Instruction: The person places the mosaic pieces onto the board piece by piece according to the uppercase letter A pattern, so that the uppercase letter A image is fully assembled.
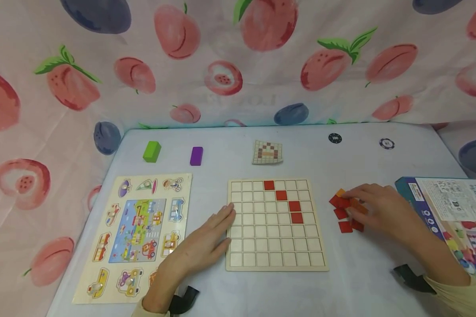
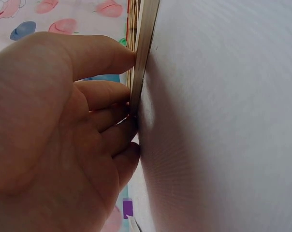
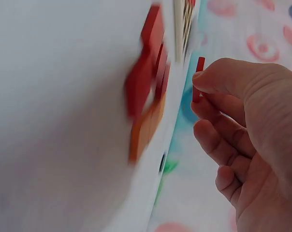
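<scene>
My left hand (image 1: 200, 246) lies at the left edge of a wooden grid board (image 1: 277, 262), fingertips touching its rim. The left wrist view shows the thumb and fingers against the board's edge. Several red squares sit in the grid, stepping down to the right from the top row, such as the lowest red tile (image 1: 297, 218). Between thumb and finger of my right hand (image 3: 262, 111) is a thin red tile (image 3: 200, 64). That hand is over a small heap of red tiles (image 1: 345, 227) and orange tiles (image 3: 148, 128), right of the board.
A vehicle peg puzzle (image 1: 103, 281) lies at the left. Along the back are a green block (image 1: 152, 152), a purple block (image 1: 196, 156), a pattern card (image 1: 267, 152), a black chip (image 1: 335, 138) and another chip (image 1: 387, 143). A printed box (image 1: 452, 202) stands at the right.
</scene>
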